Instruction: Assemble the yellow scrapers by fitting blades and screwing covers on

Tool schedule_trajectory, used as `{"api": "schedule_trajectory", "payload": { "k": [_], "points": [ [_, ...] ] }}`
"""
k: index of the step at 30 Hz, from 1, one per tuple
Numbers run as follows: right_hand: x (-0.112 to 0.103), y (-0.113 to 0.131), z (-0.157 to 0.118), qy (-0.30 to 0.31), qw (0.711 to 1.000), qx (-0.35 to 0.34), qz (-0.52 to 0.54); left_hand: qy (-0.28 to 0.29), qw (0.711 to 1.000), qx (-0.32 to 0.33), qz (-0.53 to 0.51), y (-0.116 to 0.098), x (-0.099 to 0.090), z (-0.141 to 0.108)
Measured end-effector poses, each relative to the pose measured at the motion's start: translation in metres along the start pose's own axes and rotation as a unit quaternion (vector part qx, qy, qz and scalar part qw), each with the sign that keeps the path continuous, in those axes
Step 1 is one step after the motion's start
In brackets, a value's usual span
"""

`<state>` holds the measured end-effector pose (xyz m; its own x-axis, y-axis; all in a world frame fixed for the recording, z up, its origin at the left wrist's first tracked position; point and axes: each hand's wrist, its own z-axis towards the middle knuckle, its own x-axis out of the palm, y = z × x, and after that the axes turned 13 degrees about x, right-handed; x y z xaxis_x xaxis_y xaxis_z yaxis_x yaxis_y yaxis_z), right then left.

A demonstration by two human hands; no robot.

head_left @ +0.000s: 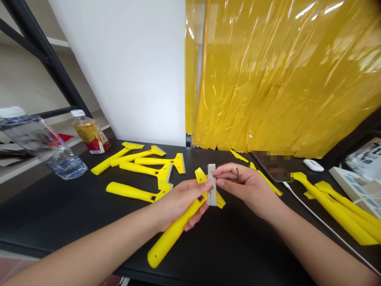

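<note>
My left hand (181,202) is wrapped round a yellow scraper (175,230), its handle slanting toward the table's front edge. The left thumb presses a grey metal plate (211,190) against the scraper's head, the plate lying across it at an angle. My right hand (250,184) is at the plate's right side, thumb and fingers pinched together near its upper part; what they grip, if anything, is too small to name. Several yellow scrapers with metal blades (145,169) lie left of my hands on the black table (74,210).
A large clear bottle (56,147) and a smaller drink bottle (91,131) stand at the left. Toward the right are a phone (275,165) with a white cable, a white case (313,165), a power strip (354,188) and more yellow handles (342,214). Yellow film hangs behind.
</note>
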<state>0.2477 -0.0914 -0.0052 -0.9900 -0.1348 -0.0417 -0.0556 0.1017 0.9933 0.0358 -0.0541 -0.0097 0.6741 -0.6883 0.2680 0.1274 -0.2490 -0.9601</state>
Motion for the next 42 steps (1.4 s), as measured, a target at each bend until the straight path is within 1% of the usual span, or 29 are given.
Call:
{"api": "schedule_trajectory", "payload": {
  "k": [7, 11, 14, 16, 20, 22, 27, 29, 32, 33, 36, 39, 42],
  "points": [
    [0.0044, -0.0054, 0.0019, -0.019, 0.999, -0.033, -0.020, -0.007, 1.000, -0.010, 0.018, 0.0012, -0.0010, -0.0008],
    [0.0073, -0.0051, -0.0004, -0.010, 1.000, -0.021, -0.011, -0.012, 1.000, -0.002, 0.027, 0.0012, -0.0007, -0.0015],
    [0.0092, -0.0065, 0.0011, -0.014, 1.000, -0.008, 0.001, -0.020, 0.999, 0.004, 0.037, 0.0024, -0.0005, -0.0017],
    [0.0098, -0.0078, 0.0033, -0.015, 1.000, 0.011, 0.018, -0.027, 0.999, 0.004, 0.041, 0.0031, -0.0003, -0.0012],
    [0.0102, -0.0085, 0.0058, -0.011, 0.993, 0.103, 0.056, -0.045, 0.998, 0.006, 0.043, 0.0038, 0.0001, 0.0002],
    [0.0105, -0.0079, 0.0051, -0.013, 0.991, 0.124, 0.054, -0.048, 0.998, 0.004, 0.046, 0.0037, 0.0005, 0.0003],
    [0.0095, -0.0079, 0.0031, -0.013, 0.995, 0.094, 0.028, -0.046, 0.997, 0.001, 0.058, 0.0032, 0.0013, -0.0002],
    [0.0077, -0.0080, 0.0031, -0.029, 0.996, 0.079, 0.020, -0.057, 0.997, 0.005, 0.057, 0.0032, 0.0013, -0.0002],
    [0.0041, -0.0068, 0.0034, -0.064, 0.997, 0.046, -0.013, -0.080, 0.996, 0.023, 0.025, 0.0028, 0.0019, -0.0004],
    [0.0030, -0.0061, 0.0036, -0.069, 0.997, 0.036, -0.027, -0.080, 0.996, 0.028, 0.018, 0.0026, 0.0023, -0.0007],
    [0.0014, -0.0048, 0.0040, -0.061, 0.997, 0.014, -0.055, -0.043, 0.998, 0.030, 0.035, 0.0024, 0.0036, -0.0016],
    [0.0028, -0.0053, 0.0041, -0.035, 0.996, 0.016, -0.075, -0.005, 0.998, 0.026, 0.048, 0.0033, 0.0035, -0.0019],
    [0.0057, -0.0060, 0.0036, -0.015, 0.995, 0.036, -0.089, 0.001, 0.998, 0.025, 0.051, 0.0045, 0.0019, -0.0013]
  ]
}}
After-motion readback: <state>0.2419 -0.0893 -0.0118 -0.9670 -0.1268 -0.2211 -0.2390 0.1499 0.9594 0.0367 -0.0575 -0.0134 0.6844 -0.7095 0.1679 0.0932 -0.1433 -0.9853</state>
